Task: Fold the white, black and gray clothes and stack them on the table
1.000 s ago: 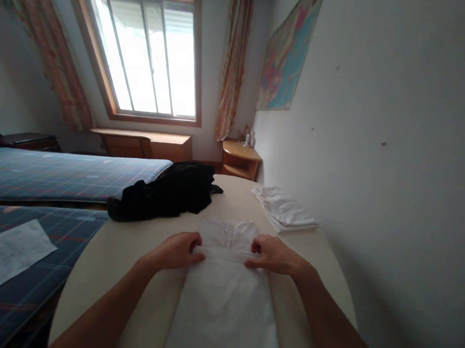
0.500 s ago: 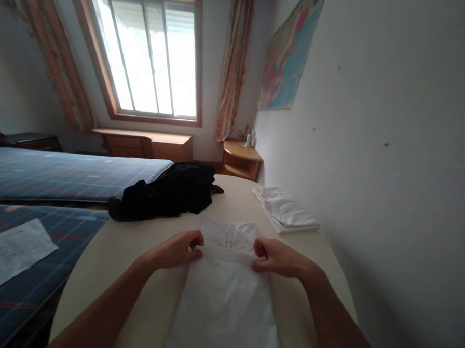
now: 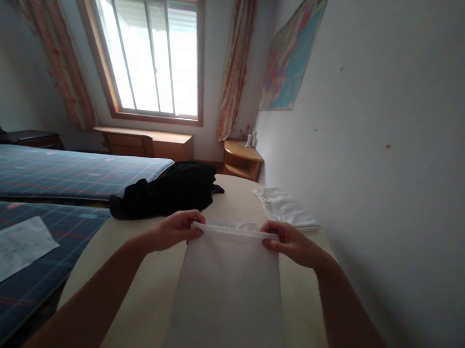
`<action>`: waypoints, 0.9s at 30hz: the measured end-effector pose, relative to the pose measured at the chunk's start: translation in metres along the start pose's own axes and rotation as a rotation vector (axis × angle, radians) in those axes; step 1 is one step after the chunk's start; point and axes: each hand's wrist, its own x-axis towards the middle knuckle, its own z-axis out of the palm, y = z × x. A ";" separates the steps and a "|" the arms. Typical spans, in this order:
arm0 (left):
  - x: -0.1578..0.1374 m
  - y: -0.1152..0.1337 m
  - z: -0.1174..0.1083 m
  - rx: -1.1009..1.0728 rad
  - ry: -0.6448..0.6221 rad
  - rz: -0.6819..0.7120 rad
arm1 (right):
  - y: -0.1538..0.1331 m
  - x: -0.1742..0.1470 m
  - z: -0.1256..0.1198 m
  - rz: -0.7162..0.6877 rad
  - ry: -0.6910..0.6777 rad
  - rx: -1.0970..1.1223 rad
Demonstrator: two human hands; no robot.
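Note:
A white shirt [image 3: 232, 288], folded to a long narrow strip, stretches from the bottom of the view to the middle of the round table. My left hand [image 3: 178, 231] pinches the left corner of its hemmed edge between thumb and fingers. At the right corner of the same edge, my right hand [image 3: 291, 242] has a matching pinch. The edge is held taut between both hands, raised a little off the table. Behind it, the crumpled far part of the shirt shows only as a thin strip; the rest of that part is hidden.
The cream round table [image 3: 140, 288] carries a black garment [image 3: 169, 191] at its far left and a folded white cloth [image 3: 287, 207] at its far right. A plaid mattress [image 3: 61, 173] and a printed paper [image 3: 16, 253] lie left. A wall [image 3: 402, 214] stands close on the right.
Both hands have lifted the hemmed edge up and away from me, spreading slightly apart. The edge now covers most of the shirt's far part, which showed more before.

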 end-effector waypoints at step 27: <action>0.058 -0.086 0.047 0.778 0.489 0.219 | 0.082 0.061 0.051 0.035 0.428 -0.775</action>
